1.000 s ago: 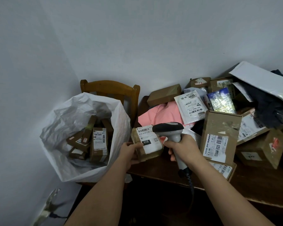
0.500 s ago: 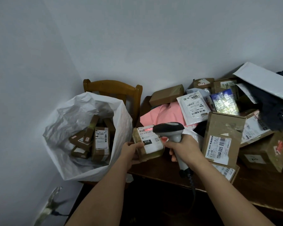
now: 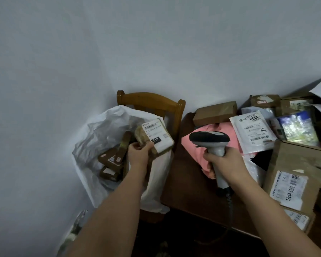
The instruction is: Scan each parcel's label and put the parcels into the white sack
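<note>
Currently: left hand [image 3: 139, 154] grips parcel [image 3: 154, 136] over sack [image 3: 107, 130] rim; right hand [image 3: 223, 160] grips scanner [image 3: 209, 140]. Risk: parcel catches rim, drops outside.

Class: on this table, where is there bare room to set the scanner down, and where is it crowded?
Bare wood table lies between the white sack and the right hand, near the front edge. Beyond and rightward, parcels crowd it: pink mailer, brown box.

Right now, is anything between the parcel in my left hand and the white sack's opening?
Nothing visible blocks it. The left hand holds the parcel above the open mouth of the white sack, with only earlier parcels lying lower inside.
</note>
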